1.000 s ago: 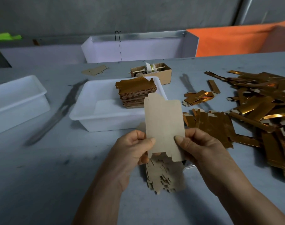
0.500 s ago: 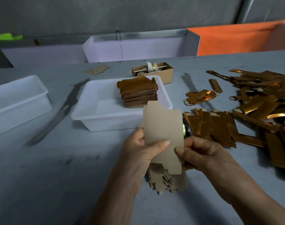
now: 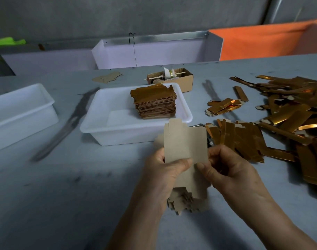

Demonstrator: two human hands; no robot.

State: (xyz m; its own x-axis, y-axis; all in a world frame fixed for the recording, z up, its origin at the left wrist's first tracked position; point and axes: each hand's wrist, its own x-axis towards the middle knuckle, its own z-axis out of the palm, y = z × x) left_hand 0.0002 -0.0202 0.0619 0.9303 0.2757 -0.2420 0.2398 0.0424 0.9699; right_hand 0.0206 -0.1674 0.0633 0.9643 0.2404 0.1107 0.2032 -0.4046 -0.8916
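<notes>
i pinch the flat carton blank (image 3: 185, 145) upright at center with both thumbs, left hand (image 3: 164, 170) and right hand (image 3: 231, 170) curled on it, and should crease squarely along its scores.

- A stack of blanks (image 3: 155, 103) sits in the middle tub (image 3: 118, 136).
- A second tub (image 3: 18, 127) lies to its left, and a small box (image 3: 187, 82) behind it.
- To its right spread loose blanks (image 3: 289, 120).
- Before it is a held blank (image 3: 185, 141).
</notes>
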